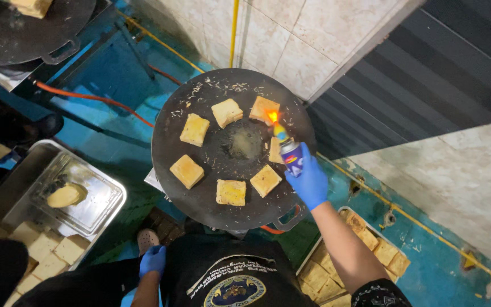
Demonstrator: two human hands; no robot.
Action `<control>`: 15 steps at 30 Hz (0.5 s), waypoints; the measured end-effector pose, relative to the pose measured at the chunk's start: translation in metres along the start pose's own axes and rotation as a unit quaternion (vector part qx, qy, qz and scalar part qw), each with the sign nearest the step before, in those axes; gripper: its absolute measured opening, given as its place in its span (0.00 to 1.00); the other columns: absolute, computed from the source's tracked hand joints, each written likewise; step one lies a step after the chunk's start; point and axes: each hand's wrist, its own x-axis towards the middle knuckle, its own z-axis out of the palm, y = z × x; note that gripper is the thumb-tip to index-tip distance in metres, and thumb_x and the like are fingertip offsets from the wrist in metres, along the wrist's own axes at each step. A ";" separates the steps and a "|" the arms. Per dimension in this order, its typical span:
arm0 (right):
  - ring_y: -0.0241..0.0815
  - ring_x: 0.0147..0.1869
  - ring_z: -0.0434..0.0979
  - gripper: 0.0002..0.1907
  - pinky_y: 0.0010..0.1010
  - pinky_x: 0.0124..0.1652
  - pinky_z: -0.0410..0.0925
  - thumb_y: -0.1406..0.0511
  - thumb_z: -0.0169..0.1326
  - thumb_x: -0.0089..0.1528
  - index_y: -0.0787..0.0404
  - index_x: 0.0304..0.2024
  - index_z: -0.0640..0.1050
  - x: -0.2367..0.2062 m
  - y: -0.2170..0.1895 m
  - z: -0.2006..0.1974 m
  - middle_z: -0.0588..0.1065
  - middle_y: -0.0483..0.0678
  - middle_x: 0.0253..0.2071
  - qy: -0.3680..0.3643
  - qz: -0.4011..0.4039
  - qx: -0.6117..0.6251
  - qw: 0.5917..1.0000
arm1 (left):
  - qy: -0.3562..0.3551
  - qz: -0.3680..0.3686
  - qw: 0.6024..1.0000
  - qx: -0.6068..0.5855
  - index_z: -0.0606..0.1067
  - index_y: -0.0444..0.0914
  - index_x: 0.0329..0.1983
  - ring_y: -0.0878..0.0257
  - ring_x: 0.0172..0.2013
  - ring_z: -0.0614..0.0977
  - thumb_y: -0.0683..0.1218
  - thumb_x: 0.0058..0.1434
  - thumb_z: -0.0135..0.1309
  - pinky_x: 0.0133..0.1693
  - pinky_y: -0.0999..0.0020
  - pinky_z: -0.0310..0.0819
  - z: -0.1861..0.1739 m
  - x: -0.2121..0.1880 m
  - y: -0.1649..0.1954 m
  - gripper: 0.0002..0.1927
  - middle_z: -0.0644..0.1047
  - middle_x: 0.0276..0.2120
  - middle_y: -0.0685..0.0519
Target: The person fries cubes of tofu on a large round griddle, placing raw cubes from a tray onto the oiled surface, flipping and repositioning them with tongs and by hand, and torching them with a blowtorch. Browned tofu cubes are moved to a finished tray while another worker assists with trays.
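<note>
My right hand (309, 181), in a blue glove, grips a blowtorch canister (291, 157) over the right side of a round black griddle (169, 142). The torch's orange flame (272, 117) touches a bread slice (263, 109) at the griddle's far right. Several more toasted bread slices (194, 129) lie in a ring around the griddle's centre. My left hand (153, 261), also blue-gloved, hangs low by my dark apron with nothing in it, fingers loosely curled.
A metal tray (106, 210) with a lid and a butter lump (66, 195) stands left, with bread slices (46, 247) below it. Another tray of toasted slices (365, 244) sits at lower right. A second griddle (24, 34) is upper left. Orange hose (86, 96) crosses the blue floor.
</note>
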 end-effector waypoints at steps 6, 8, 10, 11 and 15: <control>0.43 0.54 0.80 0.49 0.36 0.53 0.72 0.61 0.69 0.52 0.60 0.72 0.60 0.036 0.015 0.019 0.77 0.54 0.55 -0.010 0.049 0.256 0.965 | 0.002 -0.009 0.999 -0.038 0.81 0.43 0.55 0.46 0.55 0.82 0.60 0.62 0.56 0.56 0.55 0.74 -0.004 0.001 -0.015 0.23 0.82 0.52 0.45; 0.42 0.53 0.80 0.49 0.36 0.52 0.73 0.61 0.69 0.52 0.59 0.72 0.61 0.044 0.012 0.026 0.77 0.53 0.54 -0.016 0.042 0.244 0.969 | 0.006 -0.018 0.997 -0.074 0.81 0.42 0.54 0.47 0.54 0.84 0.60 0.62 0.56 0.56 0.55 0.75 -0.004 0.002 -0.023 0.23 0.83 0.51 0.45; 0.43 0.52 0.81 0.50 0.36 0.52 0.73 0.61 0.70 0.51 0.59 0.72 0.61 0.048 0.005 0.029 0.78 0.53 0.54 -0.035 0.040 0.248 0.967 | 0.007 -0.002 0.996 -0.084 0.81 0.42 0.53 0.46 0.55 0.82 0.60 0.63 0.55 0.56 0.55 0.74 -0.007 0.003 -0.029 0.23 0.83 0.51 0.44; 0.43 0.52 0.81 0.50 0.36 0.52 0.73 0.61 0.70 0.50 0.59 0.72 0.61 0.049 0.001 0.030 0.78 0.53 0.54 -0.044 0.039 0.249 0.967 | 0.007 0.006 0.996 -0.090 0.81 0.41 0.52 0.46 0.55 0.82 0.60 0.63 0.55 0.56 0.55 0.74 -0.007 0.003 -0.031 0.23 0.83 0.51 0.44; 0.45 0.52 0.82 0.50 0.37 0.51 0.73 0.61 0.70 0.50 0.58 0.71 0.62 0.055 -0.018 0.028 0.78 0.54 0.53 -0.043 0.029 0.203 0.978 | 0.031 -0.069 0.995 -0.060 0.81 0.46 0.53 0.43 0.56 0.80 0.62 0.61 0.55 0.57 0.51 0.73 -0.007 -0.002 -0.041 0.23 0.81 0.53 0.43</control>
